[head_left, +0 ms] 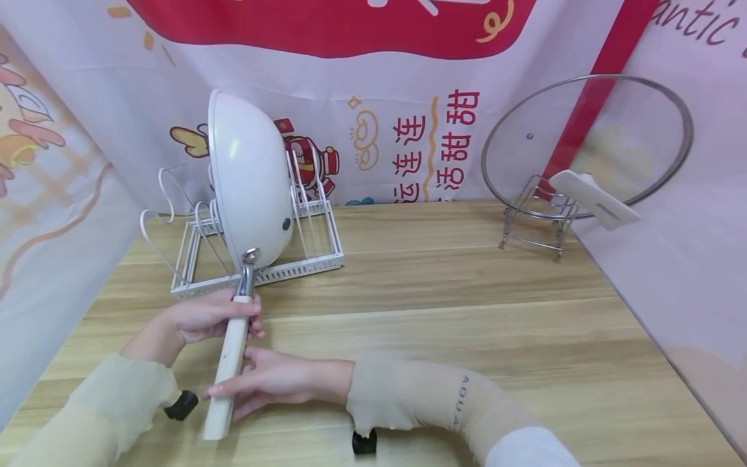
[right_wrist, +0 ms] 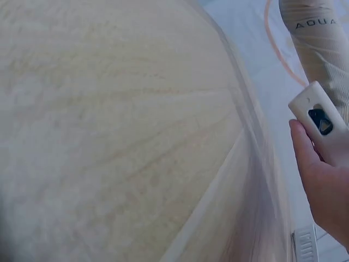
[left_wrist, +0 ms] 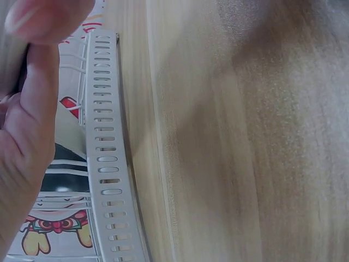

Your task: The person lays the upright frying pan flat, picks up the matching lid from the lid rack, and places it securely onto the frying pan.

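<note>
A white wok (head_left: pixel 248 175) stands on edge in a white wire rack (head_left: pixel 300 267), its inside turned left. Its long cream handle (head_left: pixel 233 344) slopes toward me. Just below the handle's metal neck, my left hand (head_left: pixel 213 316) grips it, thumb across the top. Nearer the free end, my right hand (head_left: pixel 274 377) holds the handle between thumb and fingers. In the right wrist view, the handle's end (right_wrist: pixel 322 123), with a dark hanging hole, lies against the right hand (right_wrist: pixel 330 199). Only part of the left hand (left_wrist: pixel 30 120) shows in the left wrist view, beside the rack's slotted rail (left_wrist: pixel 109 142).
At the back right, a glass lid (head_left: pixel 630 143) with a metal rim leans in a small wire stand (head_left: pixel 533 240). A white spatula-like utensil (head_left: pixel 595 198) sits in front of the lid. Printed cloth walls (head_left: pixel 408 84) border the wooden table (head_left: pixel 443 298) behind and at the sides.
</note>
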Demonstrator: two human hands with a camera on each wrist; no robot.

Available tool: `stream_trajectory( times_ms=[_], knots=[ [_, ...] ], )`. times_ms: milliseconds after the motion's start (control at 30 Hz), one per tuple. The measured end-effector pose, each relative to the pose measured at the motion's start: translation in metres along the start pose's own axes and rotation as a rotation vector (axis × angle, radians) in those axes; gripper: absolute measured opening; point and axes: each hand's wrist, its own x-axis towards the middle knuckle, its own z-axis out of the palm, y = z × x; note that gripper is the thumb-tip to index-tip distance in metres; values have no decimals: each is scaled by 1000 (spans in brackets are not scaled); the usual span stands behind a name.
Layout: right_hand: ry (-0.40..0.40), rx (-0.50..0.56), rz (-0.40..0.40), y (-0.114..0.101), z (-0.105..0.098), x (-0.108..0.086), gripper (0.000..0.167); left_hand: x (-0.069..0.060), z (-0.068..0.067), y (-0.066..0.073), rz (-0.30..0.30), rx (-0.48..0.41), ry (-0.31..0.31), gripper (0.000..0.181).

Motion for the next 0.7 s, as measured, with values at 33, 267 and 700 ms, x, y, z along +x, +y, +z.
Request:
stream_trajectory(
  times_ms=[33, 267, 700],
  knots=[
    [6, 4, -4, 0, 1, 1, 36, 0, 0, 0, 0, 0, -1, 15],
    [31, 7, -3, 0, 2, 2, 33, 2, 2, 2, -3, -22, -1, 12],
    [46, -53, -30, -1, 8, 1, 27, -1, 7, -3, -10, -50, 73, 16]
  ],
)
